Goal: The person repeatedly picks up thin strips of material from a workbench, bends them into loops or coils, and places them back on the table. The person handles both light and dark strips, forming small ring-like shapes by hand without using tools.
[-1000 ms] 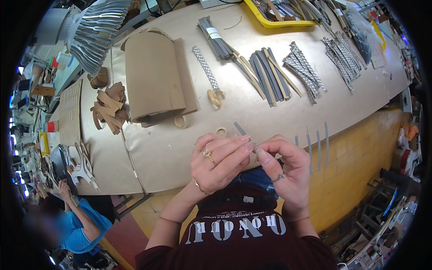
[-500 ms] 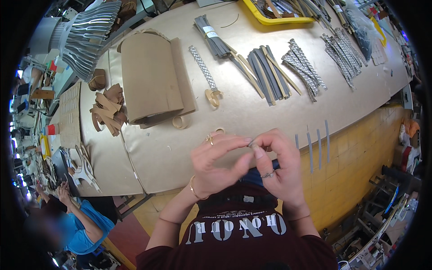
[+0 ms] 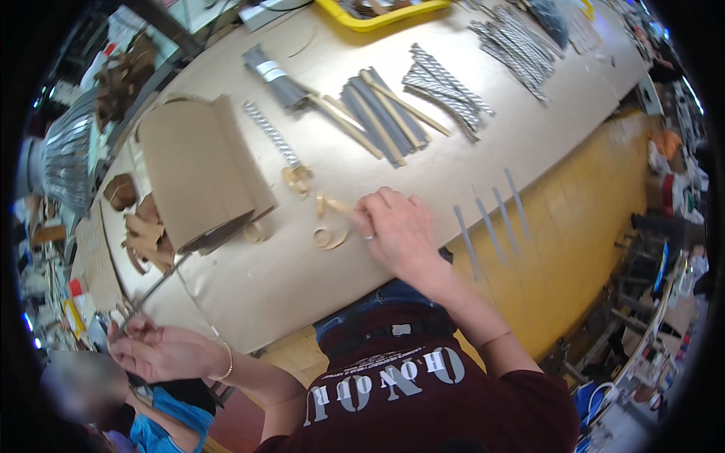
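- The left hand (image 3: 158, 351) is held out at the lower left, raised clear of the counter (image 3: 279, 294), its fingers curled; it seems to pinch the near end of a long gray strip (image 3: 160, 285), which slants up toward the tan roll (image 3: 196, 174).
- The right hand (image 3: 400, 230) is palm down over the near side of the counter, fingers bent, its thumb side at the end of a short tan strip (image 3: 337, 204). Whether it pinches that end or only rests on it, I cannot tell.
- Just beside those fingers lies a loose tan coil (image 3: 325, 238).
- My reading of the step: the gray strip is drawn aside in one hand while the other takes up the tan tape. The next move seems to call for a firm grip on the tan end, lifting it without catching the coil, and keeping the gray strip from twisting.
- Right of the right hand, four slim gray pieces (image 3: 466, 240) lie across the counter's edge, jutting over the yellow floor (image 3: 574, 226).
- Beyond the hands, a braided band (image 3: 270, 134) has a curl of tan tape at its near end, perhaps a pattern to match.
- Farther back are a spread of gray and tan strips (image 3: 377, 121), braided pieces (image 3: 445, 90) and a yellow tray (image 3: 377, 23).
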Demonstrator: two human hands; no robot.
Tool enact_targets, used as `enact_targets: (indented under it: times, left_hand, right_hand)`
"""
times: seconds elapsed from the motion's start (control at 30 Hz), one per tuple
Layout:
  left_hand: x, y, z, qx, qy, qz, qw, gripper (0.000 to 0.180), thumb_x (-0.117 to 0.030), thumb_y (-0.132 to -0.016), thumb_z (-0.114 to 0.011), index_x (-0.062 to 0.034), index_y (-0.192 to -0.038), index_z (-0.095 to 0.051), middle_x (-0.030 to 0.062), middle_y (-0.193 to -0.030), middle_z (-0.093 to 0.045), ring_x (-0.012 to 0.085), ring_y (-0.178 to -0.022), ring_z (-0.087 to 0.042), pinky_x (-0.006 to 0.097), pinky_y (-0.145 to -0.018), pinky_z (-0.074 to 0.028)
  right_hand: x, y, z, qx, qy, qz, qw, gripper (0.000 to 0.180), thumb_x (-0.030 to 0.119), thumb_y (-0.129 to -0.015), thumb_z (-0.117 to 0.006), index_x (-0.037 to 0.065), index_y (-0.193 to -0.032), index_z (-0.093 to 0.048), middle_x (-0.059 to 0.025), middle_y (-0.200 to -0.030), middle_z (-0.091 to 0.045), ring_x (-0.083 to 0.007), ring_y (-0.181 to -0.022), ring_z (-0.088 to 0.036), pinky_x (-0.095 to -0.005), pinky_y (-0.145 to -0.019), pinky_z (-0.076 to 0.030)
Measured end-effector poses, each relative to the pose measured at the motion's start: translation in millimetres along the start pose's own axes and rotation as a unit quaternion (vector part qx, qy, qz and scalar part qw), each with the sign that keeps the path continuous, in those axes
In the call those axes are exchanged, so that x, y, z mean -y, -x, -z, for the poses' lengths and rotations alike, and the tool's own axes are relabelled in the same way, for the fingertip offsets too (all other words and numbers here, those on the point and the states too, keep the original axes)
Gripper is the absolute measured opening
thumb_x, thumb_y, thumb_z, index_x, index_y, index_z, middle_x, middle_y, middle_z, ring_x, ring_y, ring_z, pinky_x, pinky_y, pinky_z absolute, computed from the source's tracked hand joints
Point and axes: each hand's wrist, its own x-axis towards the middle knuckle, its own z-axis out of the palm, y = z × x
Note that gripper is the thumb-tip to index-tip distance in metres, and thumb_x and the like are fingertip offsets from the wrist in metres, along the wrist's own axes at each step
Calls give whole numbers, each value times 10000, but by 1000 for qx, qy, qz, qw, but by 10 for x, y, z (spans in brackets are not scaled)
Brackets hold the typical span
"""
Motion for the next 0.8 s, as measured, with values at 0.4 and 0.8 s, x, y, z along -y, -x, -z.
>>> enact_targets:
  times: [0.4,0.8]
  left_hand:
    - [-146,1248,-514,664,182,122,715,44,-174,-823,-741,-140,-847,-727,185,-1325,-534,315,-1192,-507,412,-898,-422]
    - [-78,1820,-852,765,-12,-61,641,544,-203,-851,-699,-137,-1362,-527,151,-1542,-357,352,-1384,-376,491,-1108,-306]
  right_hand:
    - [-31,246,620,161,-545,18,822,227,255,-969,-614,36,-938,-668,-65,-836,-632,-164,-819,-599,-309,-746,-469]
    - [-736,895,832,-22,-325,-333,885,220,174,-940,-672,-34,-881,-712,4,-668,-617,-40,-619,-491,-231,-550,-393]
